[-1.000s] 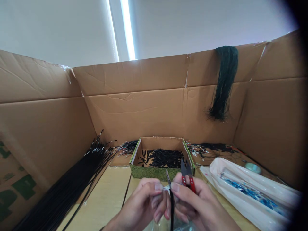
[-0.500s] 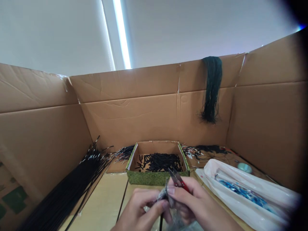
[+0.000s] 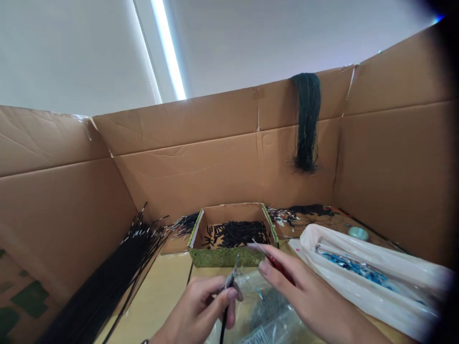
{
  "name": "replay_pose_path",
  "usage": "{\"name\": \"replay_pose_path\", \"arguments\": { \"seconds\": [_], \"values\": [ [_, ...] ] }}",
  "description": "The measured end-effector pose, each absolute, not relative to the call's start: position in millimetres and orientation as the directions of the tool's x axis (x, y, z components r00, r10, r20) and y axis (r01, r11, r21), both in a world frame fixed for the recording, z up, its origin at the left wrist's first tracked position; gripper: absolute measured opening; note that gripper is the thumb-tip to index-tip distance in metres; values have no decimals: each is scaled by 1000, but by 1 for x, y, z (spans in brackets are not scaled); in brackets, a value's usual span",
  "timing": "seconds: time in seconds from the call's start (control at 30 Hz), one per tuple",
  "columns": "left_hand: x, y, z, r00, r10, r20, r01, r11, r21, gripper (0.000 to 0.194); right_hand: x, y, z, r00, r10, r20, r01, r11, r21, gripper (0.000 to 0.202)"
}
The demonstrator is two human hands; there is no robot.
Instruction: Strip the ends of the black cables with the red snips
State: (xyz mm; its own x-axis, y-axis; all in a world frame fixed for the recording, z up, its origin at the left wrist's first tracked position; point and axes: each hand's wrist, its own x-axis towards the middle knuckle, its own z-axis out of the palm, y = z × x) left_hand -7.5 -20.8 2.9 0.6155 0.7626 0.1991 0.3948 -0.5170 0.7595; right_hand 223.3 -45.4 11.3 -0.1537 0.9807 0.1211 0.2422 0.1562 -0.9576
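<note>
Cardboard walls (image 3: 201,177) span the frame, left edge to right. Long black strand bundle (image 3: 96,282), lower left. White bag (image 3: 332,282) with blue bits (image 3: 355,268) inside, lower right. Green-sided box (image 3: 229,258), centre, holds short black pieces (image 3: 242,233). Dark green strands (image 3: 307,119) hang over the wall, upper right. Right hand (image 3: 304,286), bottom right of centre: fingers closed around red-handled snips (image 3: 278,268), blades up-left, index finger and thumb tips apart. Left hand (image 3: 201,306), bottom centre: thumb and fingers clamped on black cord (image 3: 224,320), pale tip up. Clear plastic bag (image 3: 272,310) lies below and between hands. Cord and snips well apart. Small round pale-green item (image 3: 358,233), right, behind white bag.
</note>
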Motion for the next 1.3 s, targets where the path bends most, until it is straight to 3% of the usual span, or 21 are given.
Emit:
{"name": "replay_pose_path", "arguments": {
  "seconds": [0.1, 0.33, 0.53, 0.8, 1.17, 1.3],
  "values": [
    [-15, -22, -2, 634, 764, 120, 446, -488, 750, 46, 231, -61, -6, -148, 987, 68, 356, 117, -927, 54],
    [-7, -22, -16, 614, 787, -57, 611, -429, 665, 49, 220, -86, -31, -233, 955, 182, 617, 290, -732, 35],
    [3, -27, -23, 597, 789, -145, 661, -382, 646, 50, 207, -82, -33, -251, 966, 68, 787, 245, -567, 26],
    [10, -25, -28, 566, 808, -163, 699, -366, 614, 46, 206, -71, -44, -296, 942, 158, 784, 334, -523, 24],
    [13, -27, -31, 562, 809, -169, 749, -411, 520, 44, 208, -74, -48, -296, 942, 158, 781, 334, -528, 23],
    [10, -28, -37, 577, 803, -150, 753, -451, 480, 41, 205, -72, -45, -311, 940, 139, 812, 338, -476, 21]
  ]
}}
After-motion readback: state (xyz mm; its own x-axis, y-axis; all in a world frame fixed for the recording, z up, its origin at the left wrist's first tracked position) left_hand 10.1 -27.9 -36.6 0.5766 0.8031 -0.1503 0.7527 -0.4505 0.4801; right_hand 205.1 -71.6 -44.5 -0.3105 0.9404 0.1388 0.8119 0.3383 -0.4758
